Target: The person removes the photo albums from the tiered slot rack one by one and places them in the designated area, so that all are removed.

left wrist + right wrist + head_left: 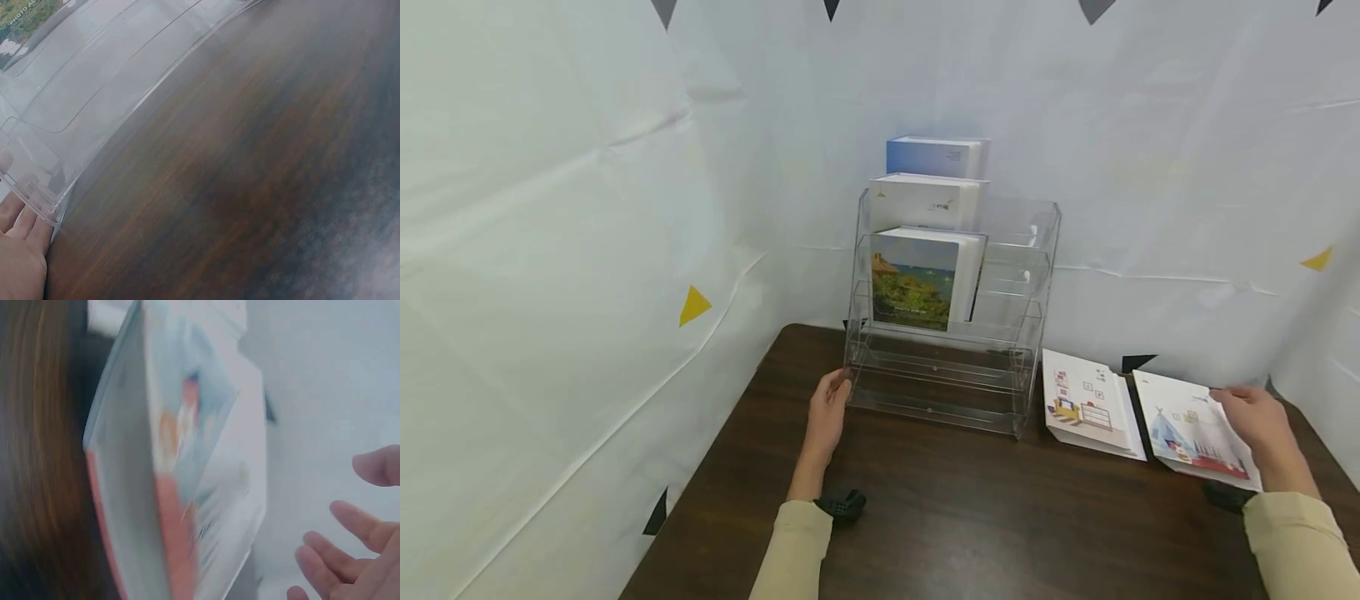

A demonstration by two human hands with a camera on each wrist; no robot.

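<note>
A clear acrylic tiered rack [936, 408] stands on the dark wooden table. My left hand [829, 408] is at its lower left corner, the fingers [25, 222] lying straight against the clear side. Over the right edge of a white photo album with a tent drawing [1195, 429] is my right hand [1255, 417]. In the right wrist view its fingers [356, 525] are spread apart from the album [212, 456], with nothing between them. Beside that album lies another white album with a drawn room [1086, 404].
The rack's left side carries an album with a landscape cover [913, 279], a white album [917, 202] and a blue one [925, 157], on rising tiers. White sheeting [1157, 167] hangs close behind the rack and along the left side of the table [1000, 517].
</note>
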